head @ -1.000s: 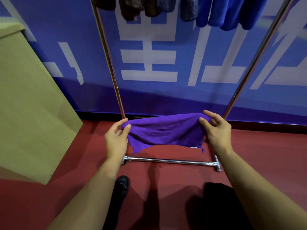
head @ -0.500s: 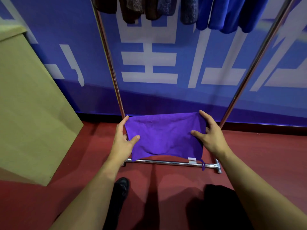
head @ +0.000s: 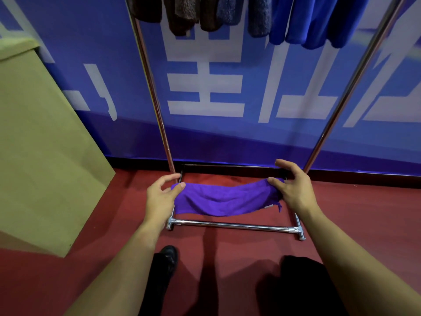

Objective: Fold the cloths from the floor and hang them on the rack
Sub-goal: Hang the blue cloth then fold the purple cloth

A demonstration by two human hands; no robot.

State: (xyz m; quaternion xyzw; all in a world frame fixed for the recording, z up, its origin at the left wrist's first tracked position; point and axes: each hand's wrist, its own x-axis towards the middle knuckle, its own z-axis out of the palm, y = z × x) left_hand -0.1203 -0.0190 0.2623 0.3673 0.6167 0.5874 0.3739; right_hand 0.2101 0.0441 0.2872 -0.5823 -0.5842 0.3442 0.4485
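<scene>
1. Head view: a blue wall banner with large white characters [head: 227, 87] fills the background behind the chrome metal clothes rack [head: 155, 106], which serves as the landmark here.
2. A dark red carpeted floor [head: 227, 258] spreads under and in front of the rack.
3. A tall tan cardboard panel [head: 41, 156] leans to the left of the rack.
4. The rack's two shiny uprights rise from a low base bar [head: 232, 225] lying on the floor.
5. Brown, grey and bright blue fluffy cloths [head: 262, 17] hang from the top of the rack, between the uprights.
6. A purple microfibre cloth [head: 225, 199], folded into a sagging band, is held in the air just above the base bar, between the uprights.
7. The left hand [head: 159, 197] pinches the cloth's left end, thumb pressed on top.
8. The right hand [head: 293, 190] pinches the right end with thumb and lower fingers, the upper fingers spread free.
9. A black shoe [head: 168, 256] stands on the floor in front of the rack.
</scene>
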